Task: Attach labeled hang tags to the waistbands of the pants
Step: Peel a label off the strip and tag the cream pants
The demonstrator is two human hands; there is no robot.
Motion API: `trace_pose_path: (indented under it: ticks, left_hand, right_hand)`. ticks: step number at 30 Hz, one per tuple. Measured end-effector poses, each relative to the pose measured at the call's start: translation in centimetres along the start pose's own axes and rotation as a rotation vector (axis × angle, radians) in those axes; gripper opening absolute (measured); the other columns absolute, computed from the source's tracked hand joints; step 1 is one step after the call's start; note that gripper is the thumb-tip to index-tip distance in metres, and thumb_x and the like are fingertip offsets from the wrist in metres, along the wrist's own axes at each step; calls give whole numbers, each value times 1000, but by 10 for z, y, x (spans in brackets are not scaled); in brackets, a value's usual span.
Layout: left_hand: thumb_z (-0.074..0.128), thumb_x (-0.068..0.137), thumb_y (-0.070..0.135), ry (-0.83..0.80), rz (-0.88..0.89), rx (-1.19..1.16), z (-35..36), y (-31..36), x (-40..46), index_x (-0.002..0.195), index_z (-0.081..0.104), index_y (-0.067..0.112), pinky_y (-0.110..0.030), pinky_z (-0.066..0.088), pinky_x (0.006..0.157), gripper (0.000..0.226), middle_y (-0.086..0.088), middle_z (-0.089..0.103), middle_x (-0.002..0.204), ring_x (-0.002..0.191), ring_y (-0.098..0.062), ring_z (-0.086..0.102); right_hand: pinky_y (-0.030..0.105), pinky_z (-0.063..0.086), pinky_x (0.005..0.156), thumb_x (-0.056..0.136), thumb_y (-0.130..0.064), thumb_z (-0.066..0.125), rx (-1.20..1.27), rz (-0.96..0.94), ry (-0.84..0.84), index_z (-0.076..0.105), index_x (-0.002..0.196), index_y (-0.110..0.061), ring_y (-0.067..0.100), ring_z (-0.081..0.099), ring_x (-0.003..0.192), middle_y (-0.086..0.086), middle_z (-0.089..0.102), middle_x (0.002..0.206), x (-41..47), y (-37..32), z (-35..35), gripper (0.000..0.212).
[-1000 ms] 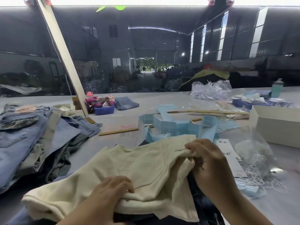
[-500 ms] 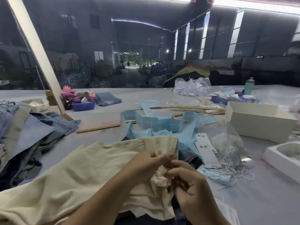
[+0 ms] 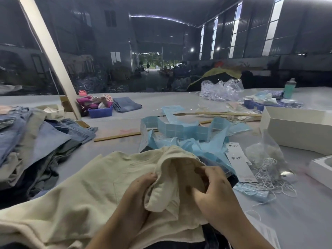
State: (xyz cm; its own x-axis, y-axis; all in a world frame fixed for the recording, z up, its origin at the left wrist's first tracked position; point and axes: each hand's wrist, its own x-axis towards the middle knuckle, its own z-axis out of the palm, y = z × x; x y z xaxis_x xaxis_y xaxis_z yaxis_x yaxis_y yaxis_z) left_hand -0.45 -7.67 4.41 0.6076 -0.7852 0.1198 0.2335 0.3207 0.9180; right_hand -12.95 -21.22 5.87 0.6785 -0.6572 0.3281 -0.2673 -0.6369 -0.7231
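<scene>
A pair of cream pants [image 3: 86, 191] lies spread across the near edge of the grey table [image 3: 296, 221], on top of darker denim. The left hand [image 3: 138, 191] pinches a fold of the cream cloth near the waistband, fingers curled into the fabric, so its grip is closed on the pants. The right hand [image 3: 213, 189] is curled into the opened waistband just beside it, its grip also grasping the cream cloth; thumb and fingertips press into the inner side of the band.

Just right of the hands, white hang tags [image 3: 239, 163] with dark printed characters lie flat on the table, touching a tangle of white string [image 3: 269, 177] and a clear plastic bag [image 3: 265, 151]. Behind the pants sits a heap of light blue paper strips [image 3: 181, 128]. A stack of folded jeans [image 3: 36, 139] fills the left side. A white box [image 3: 296, 130] stands at the right, and a blue bin [image 3: 100, 112] sits further back near a slanted white post [image 3: 48, 56].
</scene>
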Motion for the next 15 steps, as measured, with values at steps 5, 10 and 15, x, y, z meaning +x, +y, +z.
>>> trace_pose_path:
  ticks: [5,10,15]
  left_hand:
    - [65,76,24,-183,-71,-145,-7,13,-11,105,68,-6,-38,53,77,42,-26,62,99,87,-33,63]
    - [67,54,24,-158,-140,174,-2,34,-18,72,59,-7,-32,29,55,37,-16,44,66,59,-23,42]
    - [54,62,36,-211,-198,628,7,58,-15,69,72,22,-23,48,65,24,3,68,69,64,-10,62]
  right_hand:
    - [2,36,79,83,-24,72,113,-108,29,57,111,-40,-8,52,100,-23,56,106,4,-14,-9,36]
    - [9,46,78,81,-9,70,155,-279,-25,58,113,-40,-4,58,92,-21,62,97,11,-33,-6,46]
    - [13,41,58,87,-19,63,52,-406,-111,55,121,-33,1,55,62,-20,56,67,18,-45,11,37]
